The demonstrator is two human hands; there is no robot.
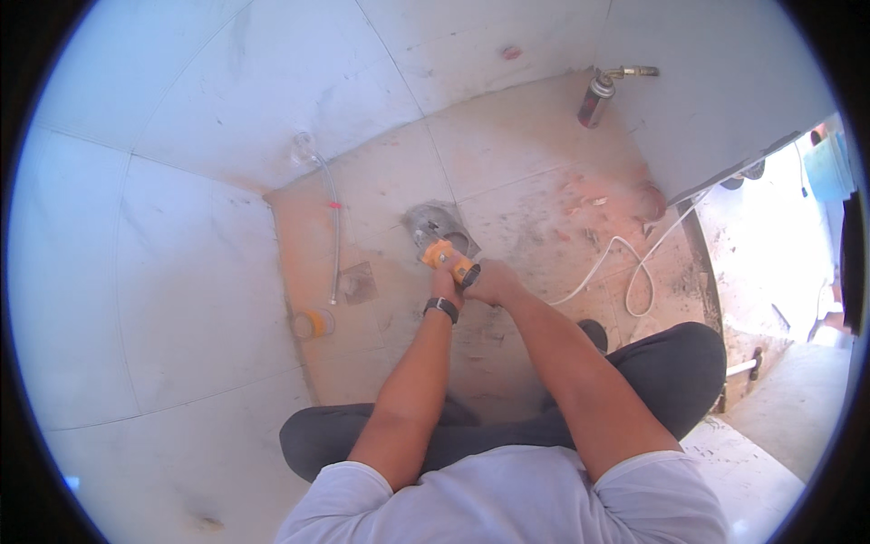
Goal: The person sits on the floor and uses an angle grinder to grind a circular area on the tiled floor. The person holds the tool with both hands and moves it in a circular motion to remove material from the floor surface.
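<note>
Left hand grips the orange power tool, its head at the floor opening; right hand meets its rear, grip unclear. Uneven pressure could bind it or chip the tile.

The power tool looks plastic-bodied on my distant screen, the far-right nozzle metallic, the left wall smooth tile (smudged, I notice), the floor matt, dusty, the near shirt matt cloth.
</note>
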